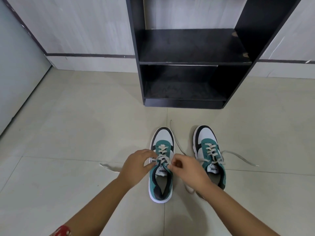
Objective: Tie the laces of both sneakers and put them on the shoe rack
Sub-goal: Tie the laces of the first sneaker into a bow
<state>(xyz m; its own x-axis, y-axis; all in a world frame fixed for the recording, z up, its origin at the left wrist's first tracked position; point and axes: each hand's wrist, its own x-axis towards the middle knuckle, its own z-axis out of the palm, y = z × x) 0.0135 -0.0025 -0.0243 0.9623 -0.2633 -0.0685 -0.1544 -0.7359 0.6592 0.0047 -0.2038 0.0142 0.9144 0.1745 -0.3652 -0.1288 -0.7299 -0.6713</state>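
Head view is showing the left hand (136, 165) and right hand (185, 168) each pinching a lace of the left sneaker (162, 165) on the tiled floor (68, 133), the right sneaker (210, 155) lying unlaced at its 3 o'clock, the black shoe rack (190, 62) standing at 12 o'clock.

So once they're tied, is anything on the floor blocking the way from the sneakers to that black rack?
Nothing visible: bare tiled floor lies between the green-and-white sneakers and the black wooden shoe rack, whose shelves look empty.
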